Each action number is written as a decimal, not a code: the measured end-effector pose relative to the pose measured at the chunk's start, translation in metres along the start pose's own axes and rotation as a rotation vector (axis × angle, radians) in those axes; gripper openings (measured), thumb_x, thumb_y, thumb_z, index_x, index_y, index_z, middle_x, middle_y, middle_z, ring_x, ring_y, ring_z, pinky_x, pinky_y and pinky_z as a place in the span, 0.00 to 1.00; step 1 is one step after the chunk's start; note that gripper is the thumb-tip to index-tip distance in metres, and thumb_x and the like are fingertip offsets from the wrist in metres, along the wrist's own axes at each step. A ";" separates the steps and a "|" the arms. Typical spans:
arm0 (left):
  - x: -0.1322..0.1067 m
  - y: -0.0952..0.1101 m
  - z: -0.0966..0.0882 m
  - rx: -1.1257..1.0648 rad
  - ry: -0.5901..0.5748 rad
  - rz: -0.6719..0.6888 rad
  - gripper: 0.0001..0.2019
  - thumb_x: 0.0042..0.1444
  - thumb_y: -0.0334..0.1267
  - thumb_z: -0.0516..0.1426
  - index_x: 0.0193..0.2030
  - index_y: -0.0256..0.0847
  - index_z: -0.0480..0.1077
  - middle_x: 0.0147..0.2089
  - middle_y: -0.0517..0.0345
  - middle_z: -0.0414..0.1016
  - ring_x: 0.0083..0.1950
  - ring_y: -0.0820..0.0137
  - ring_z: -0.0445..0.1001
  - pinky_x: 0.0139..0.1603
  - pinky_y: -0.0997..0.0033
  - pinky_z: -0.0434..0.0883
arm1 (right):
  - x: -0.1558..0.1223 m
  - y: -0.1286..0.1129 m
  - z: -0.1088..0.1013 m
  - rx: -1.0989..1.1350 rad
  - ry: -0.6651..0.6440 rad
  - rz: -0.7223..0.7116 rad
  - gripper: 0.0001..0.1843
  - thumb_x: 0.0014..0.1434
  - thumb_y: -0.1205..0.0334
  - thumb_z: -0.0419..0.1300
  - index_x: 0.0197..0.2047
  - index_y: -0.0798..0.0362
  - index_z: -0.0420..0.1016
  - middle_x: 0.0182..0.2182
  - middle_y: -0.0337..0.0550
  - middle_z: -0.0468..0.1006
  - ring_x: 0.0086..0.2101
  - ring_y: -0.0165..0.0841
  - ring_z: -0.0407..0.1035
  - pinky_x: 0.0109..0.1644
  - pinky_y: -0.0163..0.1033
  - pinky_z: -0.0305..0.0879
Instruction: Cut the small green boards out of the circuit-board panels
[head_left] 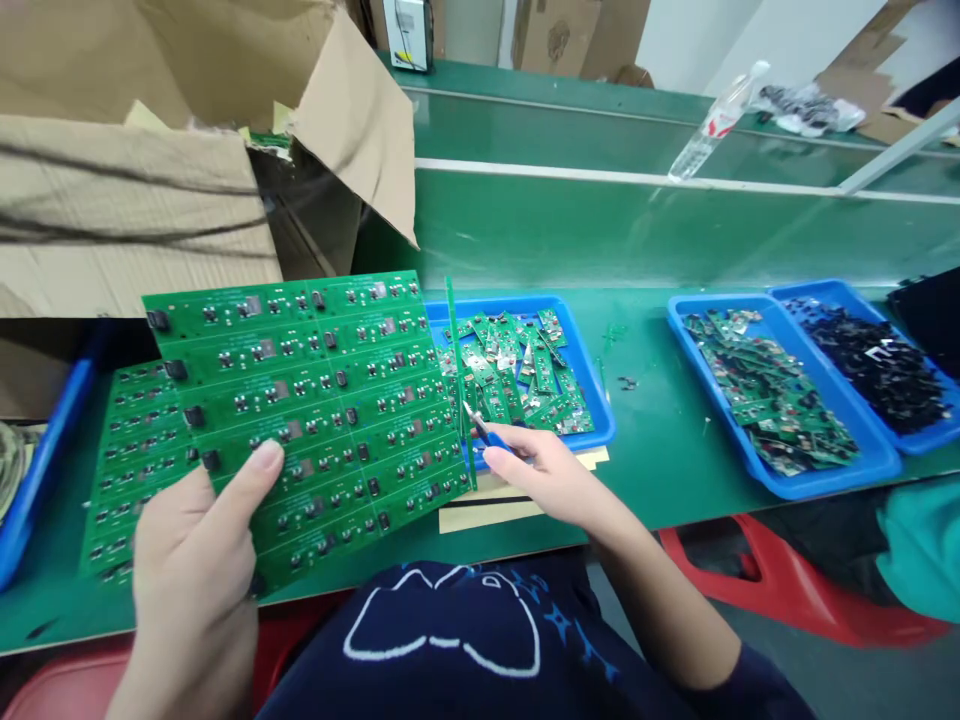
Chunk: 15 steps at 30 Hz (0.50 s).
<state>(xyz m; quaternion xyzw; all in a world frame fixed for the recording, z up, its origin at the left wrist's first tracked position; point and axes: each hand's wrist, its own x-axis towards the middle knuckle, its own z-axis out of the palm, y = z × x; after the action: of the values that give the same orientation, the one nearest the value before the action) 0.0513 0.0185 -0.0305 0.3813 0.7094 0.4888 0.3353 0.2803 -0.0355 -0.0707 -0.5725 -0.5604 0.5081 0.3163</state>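
Note:
My left hand (196, 560) is closed on the lower left edge of a large green circuit board panel (315, 400), thumb pressed on top, and holds it tilted over the bench. A second panel (124, 470) lies underneath, to the left. My right hand (544, 472) is at the panel's right edge, closed on a small tool (480, 428) with a blue grip and metal tip. A thin green edge strip (457, 370) stands up along that right edge. Just behind it is a blue tray (592, 385) filled with small separated green boards (525, 375).
An open cardboard box (187, 150) stands at the back left. Two more blue trays sit at the right, one with green boards (772, 400), one with black parts (877, 365). A plastic bottle (712, 125) lies on the far belt. Another person's teal sleeve (922, 545) is at the right edge.

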 end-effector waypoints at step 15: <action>0.025 0.007 -0.036 -0.229 0.076 -0.463 0.17 0.24 0.38 0.63 0.28 0.44 0.73 0.20 0.61 0.76 0.22 0.61 0.75 0.19 0.66 0.74 | 0.075 -0.063 -0.023 0.069 0.013 -0.203 0.23 0.57 0.42 0.49 0.24 0.54 0.64 0.21 0.37 0.66 0.23 0.26 0.62 0.30 0.35 0.61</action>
<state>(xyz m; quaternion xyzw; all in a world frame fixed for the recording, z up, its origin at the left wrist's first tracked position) 0.0103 0.0262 -0.0156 0.1500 0.7298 0.4900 0.4524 0.2708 0.0520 -0.0223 -0.5045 -0.5957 0.4889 0.3893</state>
